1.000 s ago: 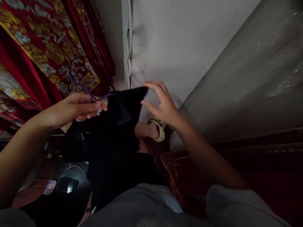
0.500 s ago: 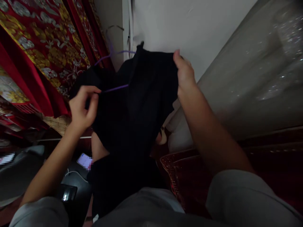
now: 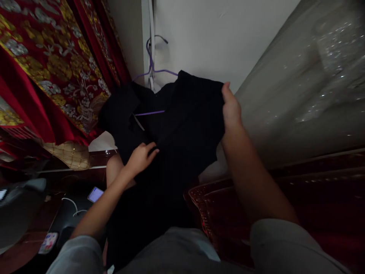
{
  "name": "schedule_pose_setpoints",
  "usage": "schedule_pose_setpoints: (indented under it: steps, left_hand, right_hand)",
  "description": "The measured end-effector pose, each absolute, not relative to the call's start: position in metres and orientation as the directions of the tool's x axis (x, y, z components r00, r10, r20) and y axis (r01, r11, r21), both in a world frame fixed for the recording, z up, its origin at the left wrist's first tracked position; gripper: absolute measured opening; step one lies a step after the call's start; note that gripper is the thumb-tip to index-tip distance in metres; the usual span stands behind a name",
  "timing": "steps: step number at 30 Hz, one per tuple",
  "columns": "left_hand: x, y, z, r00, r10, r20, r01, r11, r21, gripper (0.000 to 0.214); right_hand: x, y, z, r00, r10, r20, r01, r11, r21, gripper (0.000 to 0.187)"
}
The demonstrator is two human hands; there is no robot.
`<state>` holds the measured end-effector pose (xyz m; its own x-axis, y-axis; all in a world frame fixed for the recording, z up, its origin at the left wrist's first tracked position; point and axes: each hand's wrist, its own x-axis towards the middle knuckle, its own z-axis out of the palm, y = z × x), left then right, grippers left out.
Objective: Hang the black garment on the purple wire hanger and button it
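A black collared shirt (image 3: 194, 125) hangs in front of me on a purple hanger (image 3: 152, 70), whose hook points up toward the wall. One bar of the hanger shows through the open neck. My right hand (image 3: 231, 110) grips the shirt's shoulder edge on the right, thumb up along the cloth. Lower down, at the front opening below the collar, my left hand (image 3: 142, 156) is closed on the fabric with thumb and fingertips. Dark cloth hides most of the folds between the two hands.
Red curtain-like cloth with gold and silver embroidery (image 3: 57, 61) hangs at left. A plastic-covered grey surface (image 3: 299, 102) rises at right, above dark red carved furniture (image 3: 242, 205). A lit phone (image 3: 95, 194) and white cable (image 3: 71, 201) lie at lower left.
My left hand has left the hanger bar and moved down and right to the shirt front. The shirt and hanger have shifted right, with my right hand still on the shoulder.
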<state>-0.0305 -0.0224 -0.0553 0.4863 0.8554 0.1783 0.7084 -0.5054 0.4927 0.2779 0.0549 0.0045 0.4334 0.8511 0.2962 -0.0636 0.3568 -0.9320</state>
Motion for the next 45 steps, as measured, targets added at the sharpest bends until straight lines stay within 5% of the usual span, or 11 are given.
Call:
schedule_pose_setpoints:
  steps: [3, 6, 9, 13, 17, 21, 27, 31, 37, 45]
  left_hand:
    - [-0.017, -0.049, -0.075, 0.330, 0.882, 0.338, 0.599, -0.472, 0.647, 0.023]
    - [0.000, -0.073, -0.095, 0.137, 0.919, 0.370, 0.445, -0.391, 0.805, 0.020]
    - [0.017, -0.087, -0.106, -0.079, 0.926, 0.369, 0.283, -0.334, 0.899, 0.026]
    - [0.022, -0.094, -0.097, -0.279, 0.856, 0.434, 0.065, -0.435, 0.898, 0.036]
    - [0.017, -0.097, -0.085, -0.242, 0.848, 0.472, 0.018, -0.483, 0.875, 0.017]
    - [0.018, -0.101, -0.087, -0.112, 0.880, 0.462, 0.011, -0.464, 0.886, 0.018]
    - [0.011, -0.089, -0.080, 0.137, 0.915, 0.381, 0.072, -0.392, 0.917, 0.022]
    - [-0.001, -0.074, -0.062, 0.289, 0.866, 0.409, 0.353, -0.493, 0.795, 0.012]
    - [-0.020, -0.018, -0.023, 0.457, 0.694, 0.555, 0.523, -0.715, 0.464, 0.006]
    - [-0.018, 0.114, 0.076, 0.449, 0.435, 0.781, 0.522, -0.837, 0.166, 0.024]
  right_hand:
    - [0.266, 0.045, -0.006, 0.710, 0.670, 0.216, -0.151, 0.444, -0.883, 0.024]
    - [0.215, -0.011, -0.045, 0.794, 0.472, 0.382, 0.035, 0.592, -0.805, 0.034]
    - [0.155, -0.078, -0.097, 0.704, 0.605, 0.372, 0.046, 0.484, -0.874, 0.025]
    - [0.128, -0.110, -0.126, 0.258, 0.914, 0.314, -0.038, 0.335, -0.942, 0.035]
    - [0.144, -0.099, -0.105, 0.015, 0.939, 0.345, -0.038, 0.345, -0.938, 0.037]
    - [0.150, -0.103, -0.088, 0.065, 0.946, 0.319, -0.114, 0.325, -0.939, 0.016]
    - [0.156, -0.110, -0.092, 0.133, 0.944, 0.303, 0.033, 0.302, -0.953, 0.019]
    - [0.155, -0.104, -0.095, 0.173, 0.931, 0.321, 0.070, 0.314, -0.947, 0.027]
    - [0.154, -0.100, -0.096, 0.109, 0.941, 0.320, 0.091, 0.311, -0.946, 0.033]
    - [0.166, -0.104, -0.110, -0.066, 0.953, 0.297, 0.165, 0.304, -0.938, 0.040]
